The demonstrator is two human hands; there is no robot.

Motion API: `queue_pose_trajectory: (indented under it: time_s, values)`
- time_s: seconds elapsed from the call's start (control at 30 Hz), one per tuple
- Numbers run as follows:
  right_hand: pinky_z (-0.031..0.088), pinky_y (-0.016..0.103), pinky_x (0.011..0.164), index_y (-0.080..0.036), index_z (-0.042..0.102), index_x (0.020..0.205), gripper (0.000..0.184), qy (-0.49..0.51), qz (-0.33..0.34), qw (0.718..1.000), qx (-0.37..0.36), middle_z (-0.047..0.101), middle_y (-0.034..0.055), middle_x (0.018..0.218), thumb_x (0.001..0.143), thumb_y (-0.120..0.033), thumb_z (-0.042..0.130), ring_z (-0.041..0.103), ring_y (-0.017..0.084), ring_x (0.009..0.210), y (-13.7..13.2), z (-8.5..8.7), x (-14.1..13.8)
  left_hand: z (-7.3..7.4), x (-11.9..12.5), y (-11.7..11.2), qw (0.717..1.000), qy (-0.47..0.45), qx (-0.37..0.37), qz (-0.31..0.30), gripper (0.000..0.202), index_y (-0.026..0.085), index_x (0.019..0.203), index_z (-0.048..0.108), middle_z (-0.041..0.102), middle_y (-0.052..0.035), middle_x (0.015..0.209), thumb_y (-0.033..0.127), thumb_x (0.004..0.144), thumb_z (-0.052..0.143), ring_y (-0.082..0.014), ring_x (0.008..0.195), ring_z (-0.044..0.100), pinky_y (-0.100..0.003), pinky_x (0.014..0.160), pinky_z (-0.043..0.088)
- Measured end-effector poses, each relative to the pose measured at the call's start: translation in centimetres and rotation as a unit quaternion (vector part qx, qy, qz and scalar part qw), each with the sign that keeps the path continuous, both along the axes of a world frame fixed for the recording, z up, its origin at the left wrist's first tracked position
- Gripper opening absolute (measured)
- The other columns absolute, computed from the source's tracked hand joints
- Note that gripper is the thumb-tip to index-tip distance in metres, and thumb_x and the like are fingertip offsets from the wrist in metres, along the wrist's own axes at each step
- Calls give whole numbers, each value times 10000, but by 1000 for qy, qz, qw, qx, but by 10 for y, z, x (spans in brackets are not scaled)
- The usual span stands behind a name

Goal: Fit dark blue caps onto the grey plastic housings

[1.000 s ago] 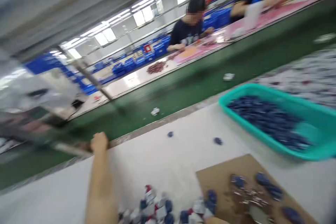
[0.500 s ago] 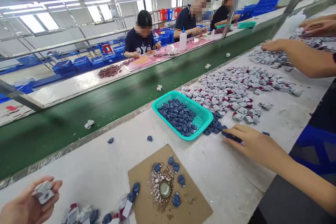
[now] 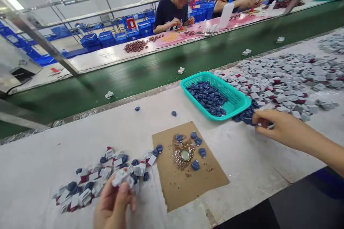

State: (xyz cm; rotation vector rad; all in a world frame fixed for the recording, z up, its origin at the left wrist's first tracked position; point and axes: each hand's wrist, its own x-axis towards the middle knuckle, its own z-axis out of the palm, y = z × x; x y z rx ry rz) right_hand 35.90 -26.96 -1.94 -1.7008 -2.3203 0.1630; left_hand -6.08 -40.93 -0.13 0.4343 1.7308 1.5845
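In my left hand (image 3: 115, 200), a small white-grey plastic part (image 3: 120, 178) is pinched between thumb and fingers. Around it lies a loose pile of white, red and dark blue parts (image 3: 86, 196). My right hand (image 3: 274, 123) is curled, its fingertips at a heap of dark blue parts (image 3: 243, 116); what is between its fingers is mostly hidden. Between the hands a cardboard sheet (image 3: 185, 191) carries a bottle cap (image 3: 185, 155), wet shiny smears and several blue hand-shaped pieces (image 3: 195, 165). Behind it stands a turquoise basket (image 3: 242, 104) with many blue pieces inside.
A large heap of white and red parts (image 3: 282, 82) spreads over the right side of the table. Beyond the table runs a green conveyor belt (image 3: 145, 75) with a few white parts on it. Several co-workers, one a person in a dark shirt (image 3: 166, 12), sit across.
The view has swung left and down. My left hand, with the white part, has moved to the pile beside the cardboard. My right hand has lifted and curled at the blue heap.
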Motion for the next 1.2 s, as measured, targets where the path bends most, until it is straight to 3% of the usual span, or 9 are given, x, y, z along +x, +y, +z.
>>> queue_pose_trajectory:
  time_s: [0.2,0.3,0.43,0.57,0.67,0.8,0.9,1.03,1.2]
  values:
    - [460,280,549,-243,609,839,207,81,112,987,-79,640,24,807,956,-206,442,587,143,597,-45,-3,-57,-5,48,-8,996,-88,5,-19,487,184,885,788,647,20,652,540,586,934,-45,409,471,-141,371,416]
    - [526,273,591,-253,674,961,212,71,126,989,12,718,44,968,1007,-353,493,684,157,684,-56,-16,-68,2,54,-10,993,-106,-7,-60,491,198,913,791,622,22,639,563,610,915,-53,418,466,-154,377,442]
    - [544,359,624,-236,687,1140,348,-14,7,985,171,737,86,1011,1019,-498,493,730,267,849,-71,-34,-71,-1,57,-8,989,-118,-2,-83,456,220,912,813,639,18,675,560,625,913,-38,406,475,-145,377,451]
    - [569,430,656,-228,725,971,404,57,-57,991,108,736,86,905,972,-560,494,719,293,803,-77,-37,-79,-7,57,-5,986,-140,4,-90,410,246,932,840,742,-22,787,502,625,933,-31,408,505,-143,393,470]
    - [573,373,533,-265,735,852,298,181,-107,977,20,776,55,888,810,-540,626,704,231,605,-68,-22,-94,-9,55,-4,983,-159,-3,-87,420,247,969,857,786,-55,830,485,631,934,-54,447,524,-166,430,517]
    - [515,283,386,-270,718,748,192,360,-105,919,-122,760,41,739,660,-439,742,689,215,507,-51,9,-124,-10,53,-5,984,-159,-7,-84,434,251,1027,853,808,-84,926,496,673,905,-95,560,577,-166,458,541]
    - [450,239,344,-245,636,693,139,439,-28,858,-264,677,-1,713,727,-347,723,573,131,399,-45,28,-143,-12,54,-6,981,-172,-5,-86,410,250,1035,851,808,-89,943,465,689,901,-117,622,615,-159,462,541]
    - [440,194,425,-250,638,842,185,423,63,785,-449,551,-37,639,924,-415,620,509,91,451,-49,42,-160,-15,54,-10,975,-203,4,-88,369,241,1023,853,803,-82,882,438,713,891,-115,617,615,-152,465,538]
    - [398,155,377,-294,650,1005,294,428,100,658,-611,538,-46,647,936,-577,613,512,94,460,-49,44,-176,-21,45,-12,967,-214,-1,-140,410,225,1102,831,801,-95,914,463,769,849,-130,656,629,-173,501,571]
